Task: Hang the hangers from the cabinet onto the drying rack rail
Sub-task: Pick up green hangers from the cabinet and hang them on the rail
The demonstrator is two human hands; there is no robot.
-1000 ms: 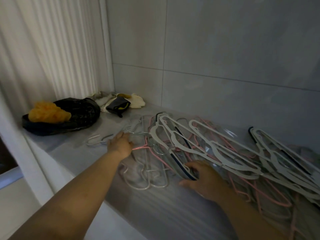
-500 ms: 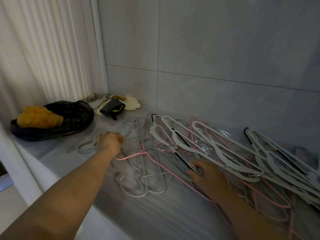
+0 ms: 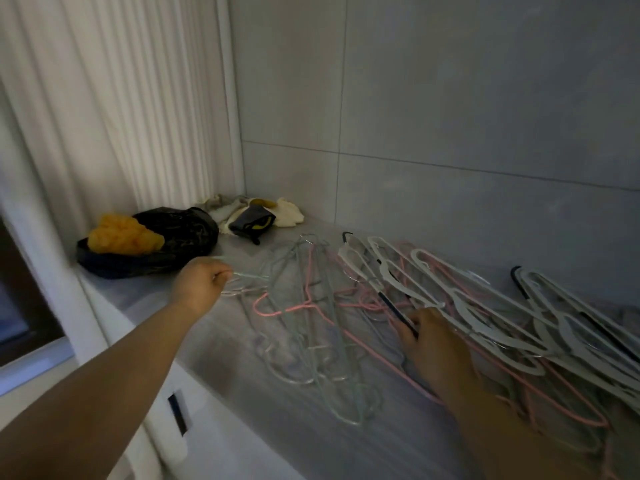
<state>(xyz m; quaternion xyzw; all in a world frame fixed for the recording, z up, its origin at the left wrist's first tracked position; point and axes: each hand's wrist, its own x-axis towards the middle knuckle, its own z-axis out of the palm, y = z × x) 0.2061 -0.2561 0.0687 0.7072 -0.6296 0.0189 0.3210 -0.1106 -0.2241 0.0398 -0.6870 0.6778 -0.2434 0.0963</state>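
Many hangers (image 3: 467,308) lie piled on the tabletop (image 3: 346,445); our left hand (image 3: 201,284) pinches pale wire hangers (image 3: 332,341) by the hooks, our right hand (image 3: 436,348) grips a navy-edged hanger (image 3: 391,306).

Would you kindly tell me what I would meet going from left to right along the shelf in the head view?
Orange bundle → black bag → pale wire hangers → right hand → white hangers at the far right.

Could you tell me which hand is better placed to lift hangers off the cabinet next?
Left, probably: the left hand pinches the hooks of the pale wire hangers, while the right hand lies on the tangled pile.
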